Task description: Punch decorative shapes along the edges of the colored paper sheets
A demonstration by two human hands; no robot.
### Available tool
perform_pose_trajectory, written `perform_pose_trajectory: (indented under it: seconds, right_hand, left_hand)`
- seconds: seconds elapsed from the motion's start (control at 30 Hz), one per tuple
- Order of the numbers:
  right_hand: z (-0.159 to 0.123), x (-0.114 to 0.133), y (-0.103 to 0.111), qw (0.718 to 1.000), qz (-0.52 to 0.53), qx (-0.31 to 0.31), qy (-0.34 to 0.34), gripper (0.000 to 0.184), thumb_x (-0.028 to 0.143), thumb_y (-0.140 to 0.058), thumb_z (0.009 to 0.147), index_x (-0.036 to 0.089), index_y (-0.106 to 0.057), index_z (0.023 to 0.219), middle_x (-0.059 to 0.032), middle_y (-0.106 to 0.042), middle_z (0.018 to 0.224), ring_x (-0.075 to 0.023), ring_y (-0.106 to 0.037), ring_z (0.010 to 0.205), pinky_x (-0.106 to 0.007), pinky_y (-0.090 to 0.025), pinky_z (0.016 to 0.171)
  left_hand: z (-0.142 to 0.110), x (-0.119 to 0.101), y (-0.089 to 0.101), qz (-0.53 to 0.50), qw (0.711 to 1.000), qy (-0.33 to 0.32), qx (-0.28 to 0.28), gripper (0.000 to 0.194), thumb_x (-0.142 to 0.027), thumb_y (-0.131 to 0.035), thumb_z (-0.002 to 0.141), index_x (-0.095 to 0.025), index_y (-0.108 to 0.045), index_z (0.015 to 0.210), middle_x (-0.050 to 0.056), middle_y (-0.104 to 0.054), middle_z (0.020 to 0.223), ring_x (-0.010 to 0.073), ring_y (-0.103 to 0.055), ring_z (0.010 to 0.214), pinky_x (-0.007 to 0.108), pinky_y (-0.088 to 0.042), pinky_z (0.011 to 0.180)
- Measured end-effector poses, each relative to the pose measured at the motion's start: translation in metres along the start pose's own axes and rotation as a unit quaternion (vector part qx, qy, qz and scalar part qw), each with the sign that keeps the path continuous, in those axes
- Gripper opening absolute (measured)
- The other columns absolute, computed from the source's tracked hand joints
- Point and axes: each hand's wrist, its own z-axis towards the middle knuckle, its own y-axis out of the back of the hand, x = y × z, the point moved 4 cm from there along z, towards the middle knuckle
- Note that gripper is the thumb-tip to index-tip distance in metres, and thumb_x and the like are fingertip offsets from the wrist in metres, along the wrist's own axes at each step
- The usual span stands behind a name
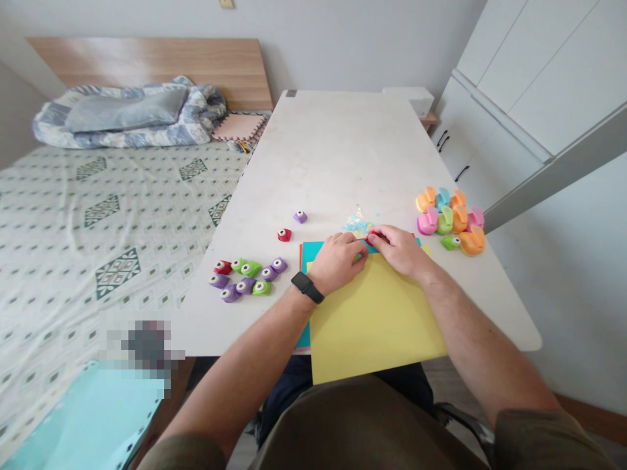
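Observation:
A sheet of yellow paper [377,320] lies over blue paper [313,250] and other coloured sheets, its near edge hanging past the table. My left hand [340,262], with a black watch [307,287] on the wrist, is closed at the yellow sheet's far edge. Fingers of my right hand [399,250] are closed around a small red craft punch [371,237] at that same edge. The hand hides most of the punch. Just beyond it is a pile of tiny blue, white and yellow paper cutouts [359,223].
Several small punches [246,285] sit at the left; a red punch [284,235] and a purple punch [300,217] stand apart. Larger colourful punches [459,219] cluster at the right of the white table [353,143]. A bed [161,189] is at left, cabinets [529,72] at right.

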Motion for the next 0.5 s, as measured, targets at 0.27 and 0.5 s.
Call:
perform_pose_trajectory:
  seconds: [0.27, 0.5]
  right_hand:
    - [0.0002, -0.0022, -0.0018, 1.0, -0.009, 0.0, 0.003, 0.028, 0.04, -0.052, 0.101, 0.021, -0.071, 0.108, -0.0069, -0.074, 0.104, -0.0225, -0.066, 0.095, -0.033, -0.047, 0.084]
    - [-0.0001, -0.0012, -0.0018, 1.0, -0.013, 0.005, 0.001, 0.027, 0.04, -0.052, 0.102, 0.02, -0.071, 0.108, -0.0075, -0.074, 0.104, -0.0225, -0.066, 0.095, -0.033, -0.048, 0.085]
  left_hand:
    - [0.0013, -0.0011, -0.0026, 0.026, 0.999, -0.012, 0.027, 0.014, -0.018, -0.058, 0.092, -0.02, -0.072, 0.093, 0.006, -0.068, 0.091, 0.0206, -0.064, 0.086, 0.034, -0.05, 0.084]
    - [0.0013, -0.0036, -0.0043, 0.048, 0.998, -0.006, 0.048, 0.016, -0.018, -0.053, 0.095, -0.018, -0.069, 0.092, 0.006, -0.071, 0.091, 0.0203, -0.066, 0.084, 0.032, -0.05, 0.08]
